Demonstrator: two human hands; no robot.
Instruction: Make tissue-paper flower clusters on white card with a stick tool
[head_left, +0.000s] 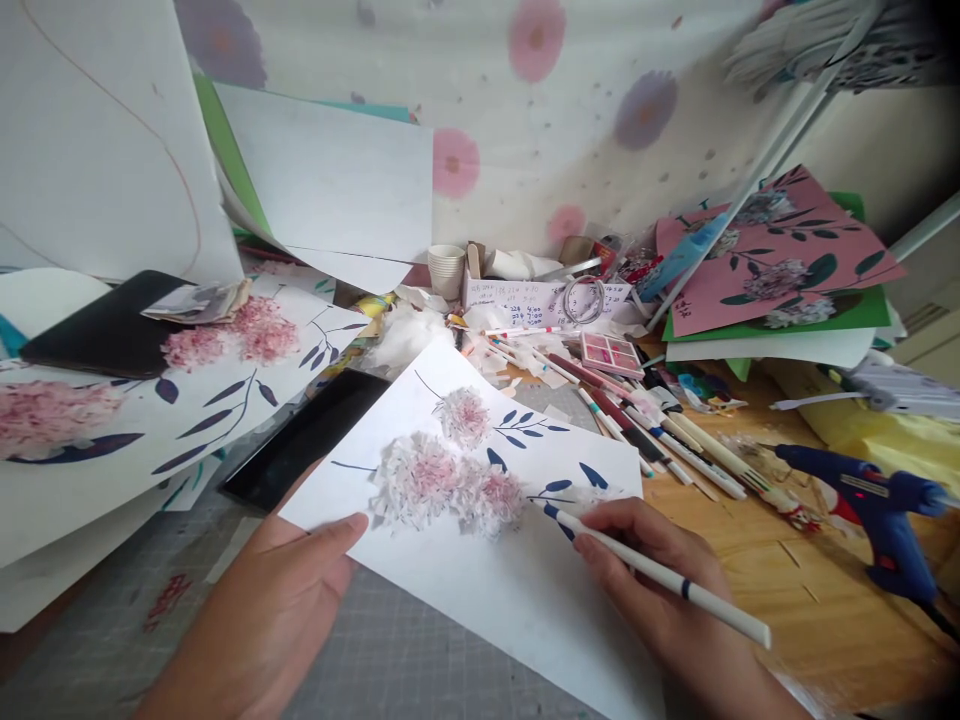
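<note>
Far left, we have a big white paper sheet with ruffled pink paper flowers and navy leaves, a flat black case on top. Red lettering on the grey gridded cutting mat, too blurred to read. Left hand grips the smaller white paper sheet by its left corner, thumb on top. That sheet sits front and centre, over the mat and partly over a glossy black slab; we see pale pink-white ruffled flowers and navy leaves on it. Behind it, a ribbed white paper cup, then a long white box with blue handwriting; we think "4:00" and "7:00", rest too small. Right hand grasps a slim white pen with navy bands, tip by a stem right of the flowers; contact with paper we can't tell. Further right: scattered pens, then a pink card with flowers, dark corner writing illegible to us, and a blue plastic glue gun on the wood tabletop, label unreadable.
</note>
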